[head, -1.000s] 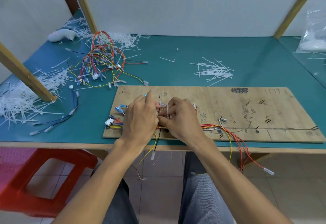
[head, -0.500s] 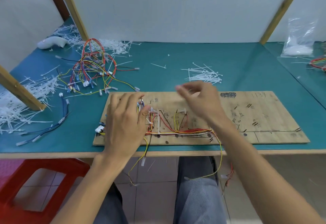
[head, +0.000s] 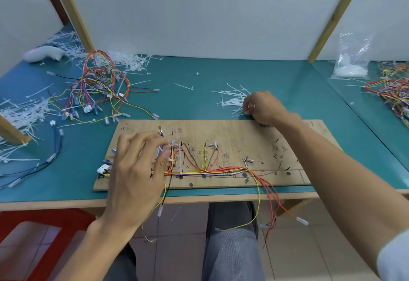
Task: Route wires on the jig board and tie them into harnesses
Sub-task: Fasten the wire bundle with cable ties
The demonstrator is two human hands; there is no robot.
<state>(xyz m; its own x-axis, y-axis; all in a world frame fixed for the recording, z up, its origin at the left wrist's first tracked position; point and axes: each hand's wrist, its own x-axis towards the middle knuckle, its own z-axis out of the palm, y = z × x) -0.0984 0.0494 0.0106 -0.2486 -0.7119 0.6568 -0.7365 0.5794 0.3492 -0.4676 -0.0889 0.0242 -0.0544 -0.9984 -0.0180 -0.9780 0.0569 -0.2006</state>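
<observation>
Left hand (head: pixel 137 170) lies over the left end of the jig board (head: pixel 232 130), fingers loose and spread, thumb tip beside the short branch wires; it grips nothing that I can see. Right hand (head: pixel 263 108) reaches past the board's far edge, fingers curled down into the loose cable ties (head: pixel 230 101); whether one is already pinched I cannot tell. Between the hands and nearer the body, the wire bundle (head: pixel 221 170) runs along the board's near edge on its pegs. A white tie (head: pixel 181 159) stands across it just right of the left thumb, its tail apparently untrimmed. Below the right forearm, a yellow lead (head: pixel 257 203) and red leads (head: pixel 271 196) hang off the table over the knees.

Risks, as I judge them:
- The ties lie tangled, so the curled fingers may lift several or drag the heap.
- With only a light left hand on them, the branches could spring off their pegs.
- A knee may snag the hanging leads and pull the trunk out of line before it is cinched.
</observation>
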